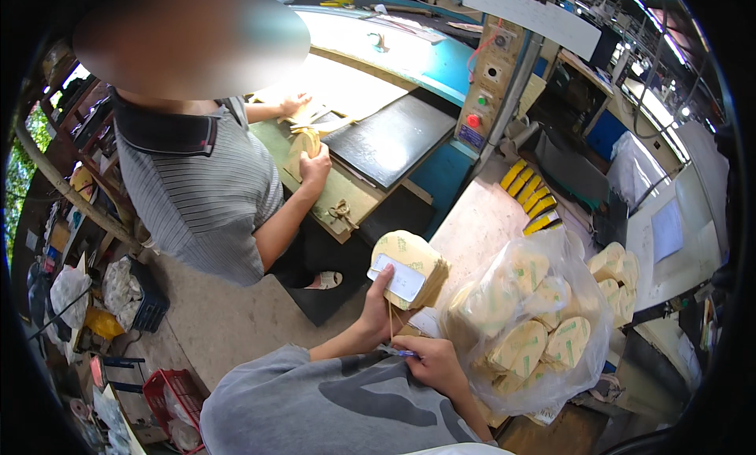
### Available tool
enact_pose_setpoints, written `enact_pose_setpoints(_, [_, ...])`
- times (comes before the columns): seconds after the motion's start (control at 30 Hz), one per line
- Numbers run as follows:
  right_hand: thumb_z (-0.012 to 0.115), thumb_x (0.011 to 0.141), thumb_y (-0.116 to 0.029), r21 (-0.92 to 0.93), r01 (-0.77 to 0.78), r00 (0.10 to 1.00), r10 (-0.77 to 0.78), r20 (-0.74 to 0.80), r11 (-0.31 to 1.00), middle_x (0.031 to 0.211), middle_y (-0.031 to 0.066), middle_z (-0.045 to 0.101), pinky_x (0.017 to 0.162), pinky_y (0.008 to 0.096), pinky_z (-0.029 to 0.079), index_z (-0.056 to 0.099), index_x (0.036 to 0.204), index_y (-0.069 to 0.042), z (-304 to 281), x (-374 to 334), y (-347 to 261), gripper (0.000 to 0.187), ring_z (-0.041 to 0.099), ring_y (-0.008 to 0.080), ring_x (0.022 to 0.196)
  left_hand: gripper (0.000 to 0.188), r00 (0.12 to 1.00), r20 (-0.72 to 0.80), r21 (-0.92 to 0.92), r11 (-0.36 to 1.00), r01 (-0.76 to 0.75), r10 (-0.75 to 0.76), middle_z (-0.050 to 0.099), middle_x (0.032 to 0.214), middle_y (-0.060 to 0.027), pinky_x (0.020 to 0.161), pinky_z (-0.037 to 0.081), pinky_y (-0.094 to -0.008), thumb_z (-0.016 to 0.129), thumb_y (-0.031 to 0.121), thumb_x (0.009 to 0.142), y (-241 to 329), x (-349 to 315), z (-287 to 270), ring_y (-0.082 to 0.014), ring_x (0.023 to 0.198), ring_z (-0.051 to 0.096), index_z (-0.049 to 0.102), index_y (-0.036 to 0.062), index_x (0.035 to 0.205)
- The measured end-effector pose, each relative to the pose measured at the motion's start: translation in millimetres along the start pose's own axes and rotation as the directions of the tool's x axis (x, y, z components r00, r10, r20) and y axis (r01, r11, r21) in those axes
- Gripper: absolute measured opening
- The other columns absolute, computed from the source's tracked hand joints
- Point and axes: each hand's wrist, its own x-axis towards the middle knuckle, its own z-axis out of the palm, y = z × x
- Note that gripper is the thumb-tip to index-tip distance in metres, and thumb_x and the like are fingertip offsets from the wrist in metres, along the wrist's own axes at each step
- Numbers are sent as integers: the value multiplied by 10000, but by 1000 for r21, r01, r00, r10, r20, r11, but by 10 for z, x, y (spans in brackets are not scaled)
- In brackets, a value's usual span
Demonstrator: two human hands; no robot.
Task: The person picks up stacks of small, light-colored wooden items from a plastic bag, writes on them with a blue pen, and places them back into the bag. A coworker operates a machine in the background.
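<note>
- The left hand [378, 309] grips a stack of beige shoe-sole-shaped pieces [409, 270] from below, fingers wrapped round its lower edge – the stack is raised above the floor, just left of the clear plastic bag [528, 321].
- A white label [398, 278] lies on the top face of the stack, the thumb beside it.
- The right hand [433, 360] is pinched shut on a small blue pen-like item [398, 351], close under the left wrist.
- The bag, filled with more beige pieces, sits on the worktable [480, 219] to the right of both hands.
- Yellow blocks [531, 191] lie in a row farther back on the table.
- Another person in a striped shirt [197, 187] stands to the left at a press [378, 132], their hand [315, 167] on a beige piece – well apart from the stack.
</note>
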Motion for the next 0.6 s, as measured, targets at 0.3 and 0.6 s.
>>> enact_pose_setpoints(0.3, [685,852,-5,-10,-135,987,134,-85,991,946,158,758,737,366,588,750,1109,-53,-277,-51,-226,270,750,324,842,548,985,12,94,981,-171,171,641,1353,-130,1089,479,-472,631,369,998,-60,151,-214,-302,1236,631,516,57,1434])
enact_pose_setpoints(0.6, [689,795,0,-229,-65,996,48,-81,971,986,100,774,719,373,593,754,1123,-98,-290,-140,-213,348,747,292,842,540,991,-1,144,981,-131,133,656,1305,-130,1067,493,-459,607,382,1003,-74,21,-20,-286,1226,631,524,51,1422])
